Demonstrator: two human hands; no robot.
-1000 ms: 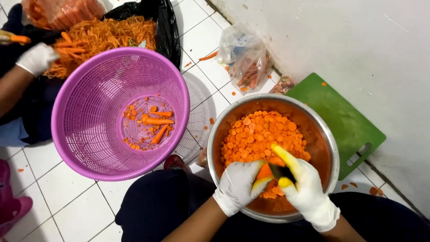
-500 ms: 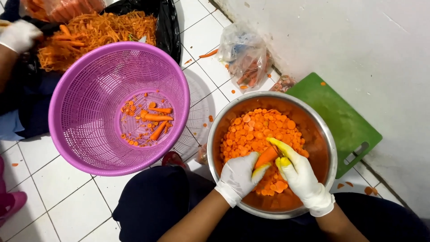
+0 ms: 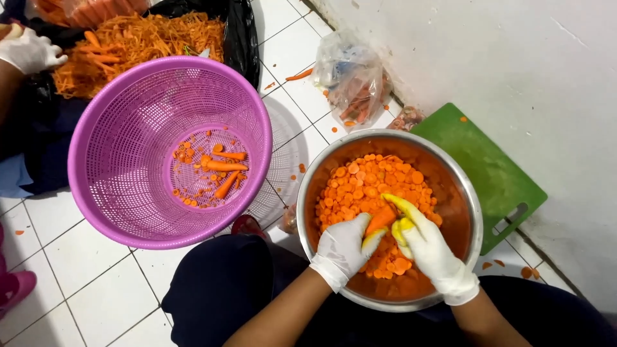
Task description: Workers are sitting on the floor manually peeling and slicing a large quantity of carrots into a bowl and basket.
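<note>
1. The left hand [image 3: 344,247], in a white glove, grips a carrot [image 3: 380,220] from the left, over the near half of a steel bowl [image 3: 308,186].
2. The right hand [image 3: 427,247], also gloved, closes on the carrot's right side.
3. Carrot slices [image 3: 366,183] fill the bowl.
4. Left of the bowl stands a purple basket [image 3: 122,128] holding a few carrot pieces [image 3: 218,168].
5. Right of the bowl lies a green board [image 3: 482,160].
6. Far left, another person's gloved hand [image 3: 29,51] rests by carrot peelings [image 3: 141,35].

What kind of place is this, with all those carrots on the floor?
Probably a home or small catering kitchen's floor prep spot: white floor tiles, a steel bowl of carrot slices, a purple basket and a green cutting board.
</note>
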